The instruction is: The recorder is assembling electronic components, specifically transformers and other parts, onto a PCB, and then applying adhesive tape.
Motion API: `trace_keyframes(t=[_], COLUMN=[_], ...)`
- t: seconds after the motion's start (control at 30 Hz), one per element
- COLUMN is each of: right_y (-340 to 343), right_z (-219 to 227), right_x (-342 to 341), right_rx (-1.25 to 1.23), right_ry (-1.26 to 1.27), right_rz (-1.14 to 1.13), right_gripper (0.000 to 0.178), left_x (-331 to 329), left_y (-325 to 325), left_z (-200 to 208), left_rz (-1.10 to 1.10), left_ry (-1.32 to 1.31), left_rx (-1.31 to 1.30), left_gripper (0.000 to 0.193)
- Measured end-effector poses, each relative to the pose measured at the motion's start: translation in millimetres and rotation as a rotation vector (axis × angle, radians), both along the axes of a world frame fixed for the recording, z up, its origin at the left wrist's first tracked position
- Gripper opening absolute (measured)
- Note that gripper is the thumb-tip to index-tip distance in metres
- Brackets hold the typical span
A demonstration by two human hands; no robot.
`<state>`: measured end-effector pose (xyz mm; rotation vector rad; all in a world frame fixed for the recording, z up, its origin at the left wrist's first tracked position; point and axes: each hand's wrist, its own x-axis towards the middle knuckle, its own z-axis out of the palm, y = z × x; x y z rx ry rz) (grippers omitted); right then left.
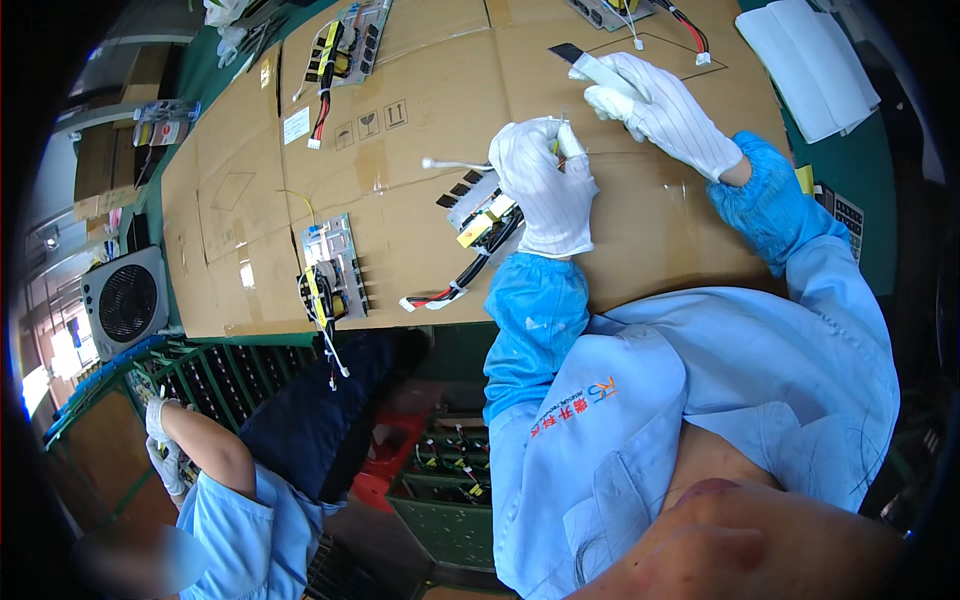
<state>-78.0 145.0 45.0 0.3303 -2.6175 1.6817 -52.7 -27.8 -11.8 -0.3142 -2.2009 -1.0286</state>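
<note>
My left hand, in a white striped glove, is closed in a pinch just above a circuit board. A thin yellow-green wire shows between its fingertips, and the palm hides part of the board. From the board run a white lead to the left and a black-and-red cable bundle with white plugs toward me. My right hand, gloved too, grips the pale handle of a flat brush. The brush's dark tip points up and left, off the board.
Cardboard covers the green table. Other circuit boards lie on it: one at left, one at the far left, one at the far edge. White papers and a calculator sit right. A co-worker is at lower left, near a fan.
</note>
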Motion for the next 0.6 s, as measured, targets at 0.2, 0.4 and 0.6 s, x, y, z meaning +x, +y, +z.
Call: trace_keyframes(t=[0.2, 0.4, 0.6], right_y=[-11, -12, -17], right_z=[7, 5, 6], right_x=[-2, -7, -9], right_rx=[-0.026, 0.025, 0.095], right_ry=[-0.180, -0.016, 0.249], right_rz=[0.073, 0.096, 0.227], right_gripper=[0.036, 0.033, 0.028], left_x=[-2, -3, 1], left_y=[10, 9, 0], left_z=[-11, -3, 6], left_rz=[0.067, 0.029, -0.142], left_ry=[0.225, 0.156, -0.087], left_rx=[-0.249, -0.087, 0.032], left_gripper=[0.016, 0.015, 0.012])
